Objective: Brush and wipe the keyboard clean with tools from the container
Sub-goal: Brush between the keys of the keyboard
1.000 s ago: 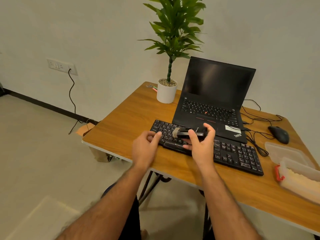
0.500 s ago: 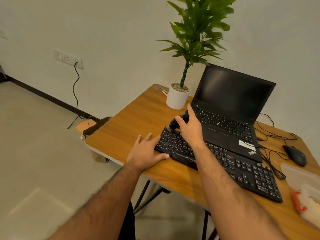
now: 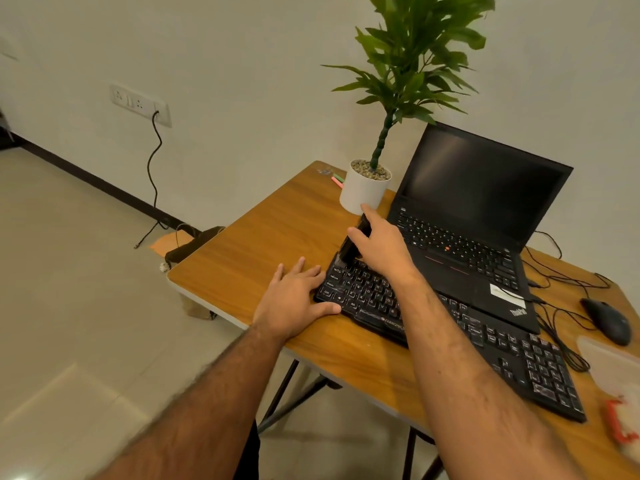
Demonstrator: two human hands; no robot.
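Note:
A black keyboard (image 3: 505,348) lies slantwise on the wooden table (image 3: 277,223), in front of a laptop. My right hand (image 3: 381,247) grips a black brush (image 3: 351,245), its tip down on the keyboard's far left corner. My left hand (image 3: 294,299) lies flat on the table, fingers spread, thumb against the keyboard's left end. The clear container (image 3: 623,424) with a red clasp shows at the right edge, partly cut off.
An open black laptop (image 3: 481,209) stands behind the keyboard. A potted plant (image 3: 365,188) sits close beyond my right hand. A mouse (image 3: 606,320) and tangled cables (image 3: 561,306) lie at the right. A clear lid (image 3: 609,362) rests near the container.
My right hand carried the brush from mid-keyboard to the keyboard's far left corner and tilted it upright. My left hand flattened beside the keyboard's left end. The view shifted right and closer.

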